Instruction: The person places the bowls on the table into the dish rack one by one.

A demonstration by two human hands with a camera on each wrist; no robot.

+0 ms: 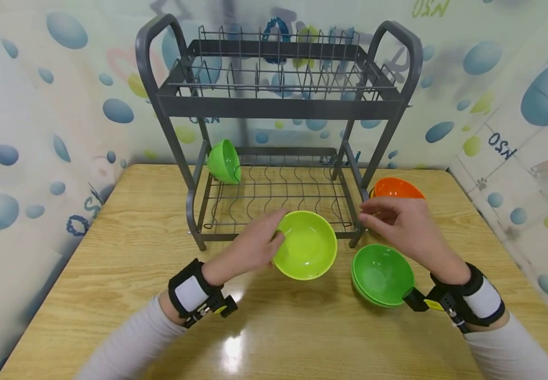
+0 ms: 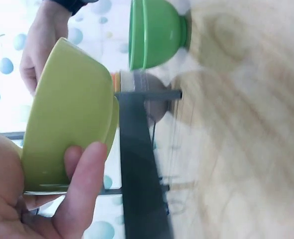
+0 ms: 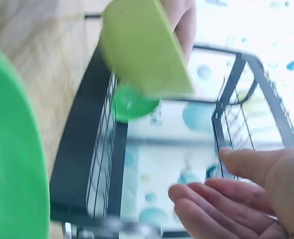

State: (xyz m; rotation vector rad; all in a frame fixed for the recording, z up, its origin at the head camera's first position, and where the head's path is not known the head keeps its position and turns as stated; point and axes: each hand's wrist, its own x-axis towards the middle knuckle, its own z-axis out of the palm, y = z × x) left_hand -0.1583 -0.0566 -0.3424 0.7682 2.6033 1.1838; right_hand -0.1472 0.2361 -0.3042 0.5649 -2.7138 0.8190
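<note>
A yellow-green bowl (image 1: 305, 246) is gripped at its left rim by my left hand (image 1: 255, 243), in front of the rack's lower shelf. In the left wrist view, fingers (image 2: 82, 194) press the outside of that bowl. My right hand (image 1: 404, 227) holds nothing, its fingers relaxed, above the table to the right of the bowl. Below it, stacked green bowls (image 1: 382, 275) stand on the table. One green bowl (image 1: 224, 162) leans on its side at the left end of the rack's lower shelf.
A dark grey two-tier dish rack (image 1: 278, 108) stands at the back of the wooden table (image 1: 126, 264). Its upper tier has wire dividers (image 1: 278, 79). An orange bowl (image 1: 397, 187) sits right of the rack, partly hidden by my right hand. A patterned wall (image 1: 65, 105) rises behind.
</note>
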